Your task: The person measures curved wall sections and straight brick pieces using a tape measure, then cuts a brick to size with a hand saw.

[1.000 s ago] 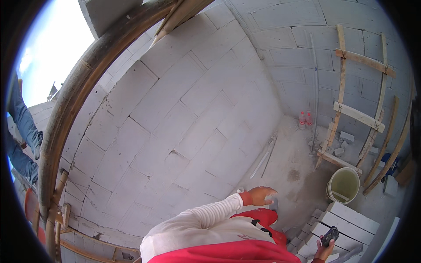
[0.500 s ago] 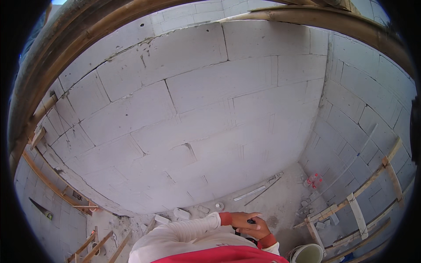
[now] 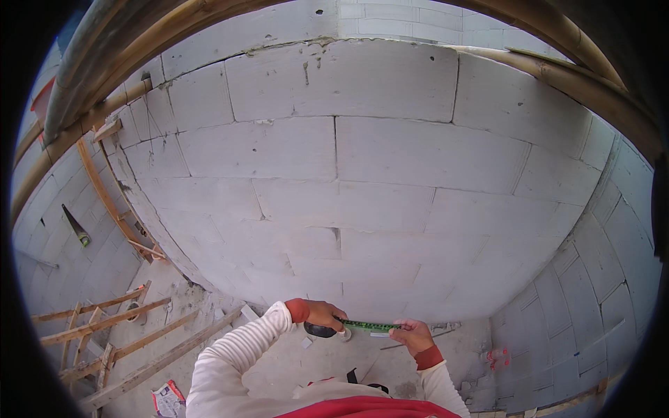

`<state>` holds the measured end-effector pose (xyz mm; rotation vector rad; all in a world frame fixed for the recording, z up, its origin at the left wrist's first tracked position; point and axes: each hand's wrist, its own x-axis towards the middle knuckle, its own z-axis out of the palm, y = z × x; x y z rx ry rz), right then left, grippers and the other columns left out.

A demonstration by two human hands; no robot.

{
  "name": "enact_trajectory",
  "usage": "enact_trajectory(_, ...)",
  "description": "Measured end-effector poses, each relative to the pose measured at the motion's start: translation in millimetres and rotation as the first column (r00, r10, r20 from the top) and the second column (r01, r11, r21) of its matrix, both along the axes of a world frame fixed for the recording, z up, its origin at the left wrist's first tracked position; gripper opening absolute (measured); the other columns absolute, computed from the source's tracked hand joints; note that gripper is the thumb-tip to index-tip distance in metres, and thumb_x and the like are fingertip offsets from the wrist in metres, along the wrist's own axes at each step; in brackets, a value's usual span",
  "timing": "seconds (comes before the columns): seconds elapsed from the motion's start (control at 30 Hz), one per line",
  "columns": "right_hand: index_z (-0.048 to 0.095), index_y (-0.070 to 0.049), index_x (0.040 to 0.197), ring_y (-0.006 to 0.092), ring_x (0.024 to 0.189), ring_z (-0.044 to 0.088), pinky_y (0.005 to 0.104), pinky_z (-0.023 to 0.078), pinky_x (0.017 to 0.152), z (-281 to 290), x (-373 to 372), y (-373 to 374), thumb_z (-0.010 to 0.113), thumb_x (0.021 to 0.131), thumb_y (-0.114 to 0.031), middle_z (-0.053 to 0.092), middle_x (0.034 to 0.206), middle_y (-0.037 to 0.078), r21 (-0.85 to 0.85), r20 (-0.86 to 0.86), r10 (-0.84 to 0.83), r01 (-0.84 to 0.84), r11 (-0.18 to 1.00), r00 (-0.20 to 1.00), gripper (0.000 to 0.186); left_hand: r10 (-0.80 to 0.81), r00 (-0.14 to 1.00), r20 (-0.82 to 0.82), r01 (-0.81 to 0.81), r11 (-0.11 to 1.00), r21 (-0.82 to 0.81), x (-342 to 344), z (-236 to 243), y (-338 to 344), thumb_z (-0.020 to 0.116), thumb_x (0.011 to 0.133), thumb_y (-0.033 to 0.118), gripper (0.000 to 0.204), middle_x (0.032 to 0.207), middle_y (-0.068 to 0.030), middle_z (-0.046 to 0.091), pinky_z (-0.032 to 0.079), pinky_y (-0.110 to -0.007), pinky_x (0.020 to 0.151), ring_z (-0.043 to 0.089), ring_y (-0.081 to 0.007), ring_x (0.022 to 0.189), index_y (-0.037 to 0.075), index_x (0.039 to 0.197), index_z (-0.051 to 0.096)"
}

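Observation:
Between my hands stretches a narrow green tape measure blade (image 3: 369, 325) with dark markings, nearly level. My left hand (image 3: 325, 313) closes on its left end, and my right hand (image 3: 414, 335) pinches the right end. A dark rounded thing (image 3: 320, 331) shows just below my left hand; whether I hold it I cannot tell. Both hands are in front of my body, with the lower part of the pale block wall (image 3: 334, 216) beyond them.
Bamboo poles (image 3: 104, 76) arch overhead. A handsaw (image 3: 75, 224) is against the left wall. Timber frames (image 3: 104, 327) and a printed bag (image 3: 168, 400) are at lower left. A white round container (image 3: 344, 335) and block pieces lie on the floor. Clear-and-red bottles (image 3: 497, 359) stand by the right wall.
My hands were close together around a small dark thing; now they are apart, with the green blade drawn between them. The view has swung to the right, bringing the timber frames further into sight.

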<state>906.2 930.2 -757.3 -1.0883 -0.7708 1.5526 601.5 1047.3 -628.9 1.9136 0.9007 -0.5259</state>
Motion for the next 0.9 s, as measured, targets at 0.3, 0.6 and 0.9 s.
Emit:
enact_trajectory(0.3, 0.057, 0.003, 0.115, 0.0152, 0.088, 0.06, 0.0233, 0.055, 0.074, 271, 219, 157, 0.067, 0.096, 0.0, 0.061, 0.102, 0.009, 0.393, -0.492, -0.361, 0.572, 0.72, 0.793, 0.021, 0.278, 0.865, 0.418, -0.498, 0.574, 0.65, -124, 257, 110, 0.067, 0.093, 0.03, 0.028, 0.07, 0.0009, 0.062, 0.047, -0.029, 0.067, 0.054, -0.0109, 0.069, 0.004, 0.087, 0.073)
enact_trajectory(0.6, 0.06, 0.003, 0.107, 0.0197, 0.094, 0.064, 0.0235, 0.059, 0.074, 448, 313, 230, 0.074, 0.091, -0.003, 0.063, 0.104, 0.012, 0.504, -0.62, -0.343, 0.693, 0.516, 0.706, 0.022, 0.086, 0.839, 0.537, -0.544, 0.119, 0.831, -158, 428, 194, 0.067, 0.096, 0.042, 0.035, 0.076, 0.0018, 0.064, 0.047, -0.027, 0.073, 0.055, -0.0101, 0.072, 0.009, 0.086, 0.074)
enact_trajectory(0.9, 0.064, -0.003, 0.106, 0.0172, 0.094, 0.069, 0.0212, 0.06, 0.072, 499, 336, 269, 0.078, 0.089, -0.01, 0.069, 0.098, 0.006, 0.637, -0.423, -0.521, 0.652, 0.411, 0.742, 0.023, 0.025, 0.815, 0.579, -0.574, -0.098, 0.813, -141, 471, 243, 0.064, 0.096, 0.042, 0.038, 0.073, -0.0023, 0.064, 0.047, -0.028, 0.069, 0.055, -0.0112, 0.068, 0.007, 0.091, 0.076)
